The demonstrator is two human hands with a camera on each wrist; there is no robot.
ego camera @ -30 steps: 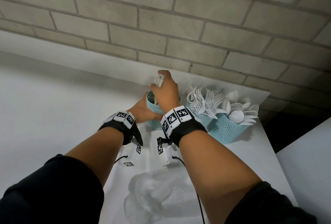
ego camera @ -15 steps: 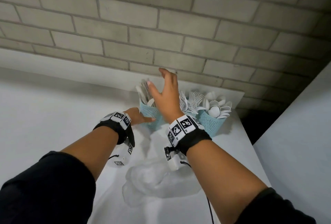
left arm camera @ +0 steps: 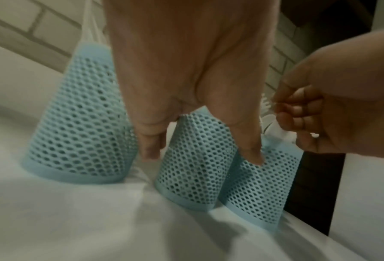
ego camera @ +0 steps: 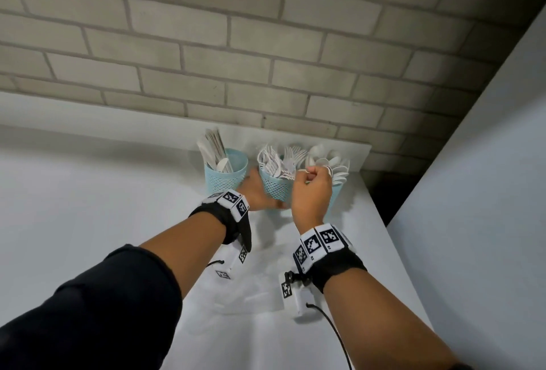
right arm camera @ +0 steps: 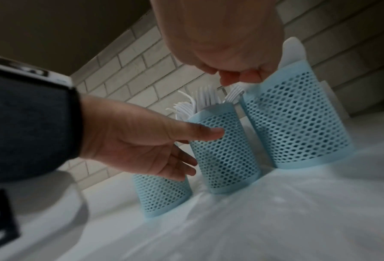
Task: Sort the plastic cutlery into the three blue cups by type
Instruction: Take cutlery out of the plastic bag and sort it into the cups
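Hands (ego camera: 310, 192) at the fork cup (ego camera: 274, 185), left cradling it.

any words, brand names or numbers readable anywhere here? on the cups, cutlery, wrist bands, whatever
No readable text in any view.
Wrist bands: black-and-white square marker patterns only, no letters or digits.
Small white boxes under the wrists: the same kind of marker, no words.
Blue mesh cups: plain, no label or brand visible.
White plastic cutlery: any moulded marks are too small to tell.
Brick wall and white table: no signs.
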